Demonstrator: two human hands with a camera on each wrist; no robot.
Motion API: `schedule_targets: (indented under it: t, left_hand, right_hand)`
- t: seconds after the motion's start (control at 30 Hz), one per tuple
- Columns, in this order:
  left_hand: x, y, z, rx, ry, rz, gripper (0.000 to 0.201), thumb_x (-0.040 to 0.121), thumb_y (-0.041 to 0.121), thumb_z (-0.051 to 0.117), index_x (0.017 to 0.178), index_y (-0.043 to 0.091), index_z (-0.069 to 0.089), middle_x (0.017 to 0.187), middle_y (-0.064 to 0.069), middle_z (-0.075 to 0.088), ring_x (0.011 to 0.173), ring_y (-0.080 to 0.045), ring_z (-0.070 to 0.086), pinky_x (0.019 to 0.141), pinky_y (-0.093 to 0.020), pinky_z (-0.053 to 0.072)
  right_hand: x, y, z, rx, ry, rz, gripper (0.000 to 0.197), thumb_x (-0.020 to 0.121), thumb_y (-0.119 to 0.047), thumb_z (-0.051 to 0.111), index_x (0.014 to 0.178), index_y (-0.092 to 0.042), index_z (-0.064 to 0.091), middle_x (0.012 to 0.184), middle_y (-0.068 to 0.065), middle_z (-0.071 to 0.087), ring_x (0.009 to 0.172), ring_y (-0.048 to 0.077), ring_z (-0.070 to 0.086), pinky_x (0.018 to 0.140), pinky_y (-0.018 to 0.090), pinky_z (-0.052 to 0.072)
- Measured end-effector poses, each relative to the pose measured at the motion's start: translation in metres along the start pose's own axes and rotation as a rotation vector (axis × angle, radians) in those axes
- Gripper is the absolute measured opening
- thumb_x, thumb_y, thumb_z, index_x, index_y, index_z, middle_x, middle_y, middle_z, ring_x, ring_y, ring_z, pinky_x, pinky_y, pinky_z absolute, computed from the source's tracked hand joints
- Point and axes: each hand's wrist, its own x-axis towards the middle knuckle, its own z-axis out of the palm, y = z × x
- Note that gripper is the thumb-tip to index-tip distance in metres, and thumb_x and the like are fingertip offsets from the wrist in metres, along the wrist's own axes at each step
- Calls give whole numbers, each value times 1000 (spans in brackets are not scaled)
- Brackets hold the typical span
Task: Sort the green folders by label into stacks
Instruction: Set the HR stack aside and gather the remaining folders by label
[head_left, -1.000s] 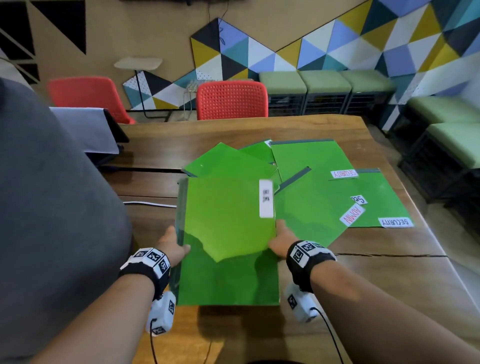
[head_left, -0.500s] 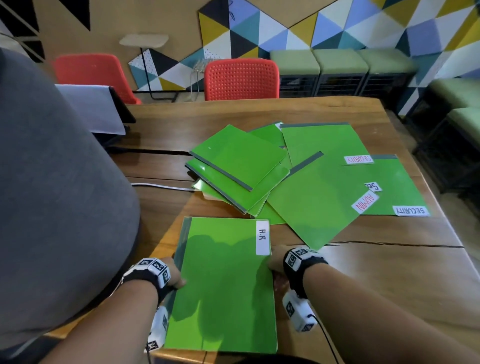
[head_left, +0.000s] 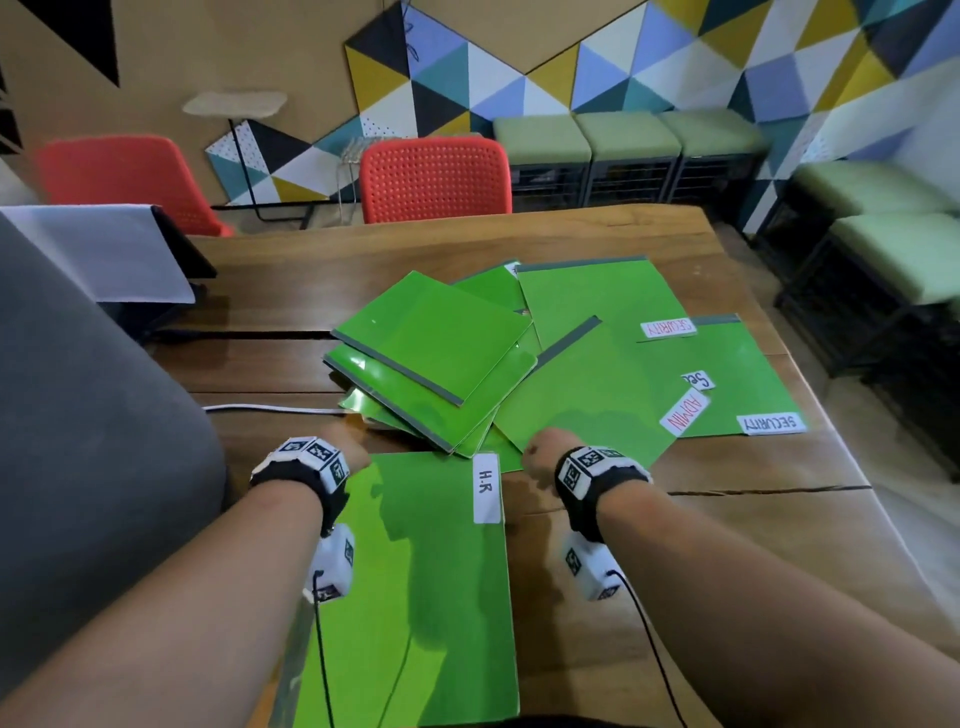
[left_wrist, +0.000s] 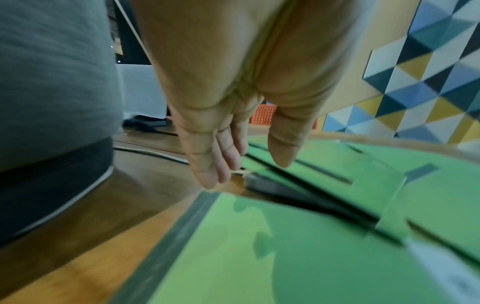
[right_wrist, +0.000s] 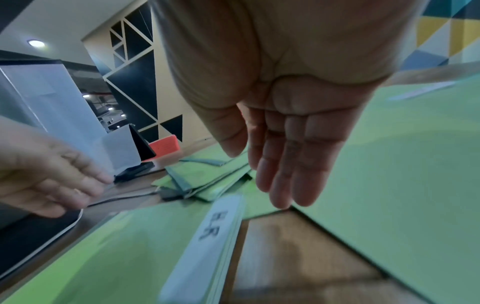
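A: What is lying nearest?
B: The H.R folder (head_left: 415, 587) is lying flat at the table (head_left: 727, 545) edge; left hand (left_wrist: 223, 131) and right hand (right_wrist: 283, 148) are hovering loose-fingered, gripping nothing, over its far corners.
A: Beyond it?
B: The folder pile (head_left: 545, 364) is overlapping its far edge; bare wood is showing to its right.

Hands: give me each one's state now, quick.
Left hand: open, fingers relaxed, holding nothing.
Right hand: open, fingers straight, holding nothing.
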Motion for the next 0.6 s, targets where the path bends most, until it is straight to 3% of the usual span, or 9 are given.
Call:
schedule_targets:
  t: [0.13, 0.2, 0.27, 0.33, 0.37, 0.43, 0.5, 0.57, 0.6]
  left_hand:
    - [10, 48, -23, -251, 56, -10, 42, 92, 22, 61, 125, -4, 61, 126, -22, 62, 118, -35, 59, 93, -36, 47]
    - [30, 61, -26, -308, 50, -21, 46, 90, 23, 64, 127, -4, 59, 129, -22, 60, 119, -35, 59, 99, -39, 49]
    - [44, 71, -26, -311, 26, -46, 44, 90, 29, 62, 122, -1, 60, 121, -20, 63, 107, -33, 64, 93, -37, 52]
    - [53, 78, -25, -301, 6, -86, 30, 93, 32, 57, 95, 3, 58, 86, -12, 59, 75, -24, 58, 77, -27, 48]
    - [59, 78, -22, -306, 18, -123, 31, 94, 31, 55, 82, 3, 50, 73, -8, 48, 64, -21, 49, 70, -26, 44]
    - [69, 77, -14, -315, -9, -209, 34, 96, 25, 53, 72, 4, 41, 66, -7, 37, 56, -18, 36, 64, -26, 37]
    - [78, 74, -8, -360, -18, -257, 18, 92, 17, 59, 90, 0, 54, 76, -10, 48, 63, -22, 46, 65, -26, 40]
    - [87, 70, -5, -406, 35, -317, 47, 87, 12, 65, 129, -4, 49, 110, -20, 60, 95, -32, 60, 73, -31, 48]
    - [92, 67, -3, -414, 45, -352, 57, 87, 10, 65, 137, -5, 43, 124, -22, 57, 109, -35, 59, 78, -35, 49]
  right_hand:
    - [19, 3, -29, -3, 138, -60, 32, 96, -15, 39, 65, -10, 46, 67, 3, 47, 64, 21, 46, 53, 22, 39]
    - [28, 5, -42, -41, 151, -95, 34, 95, -15, 41, 62, -11, 48, 65, 2, 48, 70, 23, 51, 49, 22, 38]
    - [44, 8, -50, -67, 137, -122, 26, 96, -16, 44, 92, -8, 68, 96, 8, 65, 95, 28, 61, 73, 29, 53]
    - [58, 8, -52, -41, 163, -141, 34, 96, -15, 48, 128, -11, 60, 131, 11, 54, 117, 29, 56, 99, 38, 49]
    - [67, 8, -50, -26, 173, -157, 40, 95, -14, 50, 135, -15, 54, 138, 9, 47, 122, 28, 52, 103, 40, 46]
    - [85, 4, -41, -52, 185, -211, 53, 91, -9, 53, 142, -21, 44, 148, 5, 37, 132, 26, 43, 108, 43, 41]
    - [102, -4, -31, -126, 183, -276, 67, 88, -8, 56, 148, -27, 32, 158, 3, 21, 144, 27, 26, 115, 50, 30]
    - [118, -13, -23, -178, 175, -331, 76, 89, -12, 57, 151, -30, 18, 162, -1, 4, 149, 29, 7, 118, 54, 15]
    - [126, -18, -20, -196, 180, -345, 77, 90, -16, 57, 152, -32, 13, 162, -2, -3, 149, 29, 1, 118, 56, 9]
